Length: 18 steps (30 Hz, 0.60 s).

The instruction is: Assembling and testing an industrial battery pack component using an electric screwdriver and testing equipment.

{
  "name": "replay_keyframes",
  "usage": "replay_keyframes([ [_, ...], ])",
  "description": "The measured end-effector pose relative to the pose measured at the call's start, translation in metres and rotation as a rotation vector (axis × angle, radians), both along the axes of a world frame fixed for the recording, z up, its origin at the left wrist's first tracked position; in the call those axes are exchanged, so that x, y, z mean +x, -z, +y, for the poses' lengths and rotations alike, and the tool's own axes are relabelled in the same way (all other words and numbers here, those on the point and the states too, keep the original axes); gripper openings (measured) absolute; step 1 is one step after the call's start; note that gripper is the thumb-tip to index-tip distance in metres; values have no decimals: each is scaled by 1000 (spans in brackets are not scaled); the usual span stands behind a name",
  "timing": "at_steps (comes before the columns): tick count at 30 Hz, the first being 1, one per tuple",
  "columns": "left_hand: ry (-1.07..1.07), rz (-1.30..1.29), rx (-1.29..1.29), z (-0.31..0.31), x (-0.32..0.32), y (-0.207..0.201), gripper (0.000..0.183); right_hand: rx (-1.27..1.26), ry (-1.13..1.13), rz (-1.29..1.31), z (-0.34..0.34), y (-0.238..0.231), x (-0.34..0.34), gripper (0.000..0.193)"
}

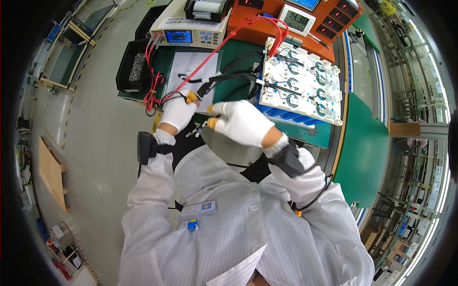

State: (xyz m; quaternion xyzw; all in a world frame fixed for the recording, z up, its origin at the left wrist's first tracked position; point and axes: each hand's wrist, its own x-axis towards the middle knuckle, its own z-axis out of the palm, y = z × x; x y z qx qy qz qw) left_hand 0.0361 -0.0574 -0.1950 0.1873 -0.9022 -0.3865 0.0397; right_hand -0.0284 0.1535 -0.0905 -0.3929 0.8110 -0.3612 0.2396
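My left hand (179, 113), in a white glove with yellow fingertips, is closed around a black cable end (203, 90) at the table's front edge. To its right, my right hand (243, 124), gloved alike, pinches small dark leads with pale metallic tips (196, 130); their exact kind is too small to tell. Black cables (238, 76) run from near my left hand to a battery pack (300, 86) with a white top frame and blue cells. A red clip (275, 46) on a red lead (210, 56) rests at the pack's upper left corner.
A white bench meter (191, 35) with red leads stands at the back left, beside black bins (135, 66) of small metal parts. An orange instrument housing (260, 26) holds a small clock display (296, 20). A paper sheet (183, 64) lies on the green tabletop (234, 52).
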Motion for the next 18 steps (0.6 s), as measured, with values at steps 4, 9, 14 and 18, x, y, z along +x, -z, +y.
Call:
replay_keyframes([
  [4,4,46,131,7,23,12,26,-398,163,167,17,-68,1,22],
  [9,-284,35,276,7,9,8,29,-550,573,322,33,-85,-70,54],
  [14,-373,24,772,22,14,-20,25,-372,360,260,35,-65,-118,61],
  [18,-316,139,589,29,35,8,22,-335,370,166,26,-71,-118,40],
])
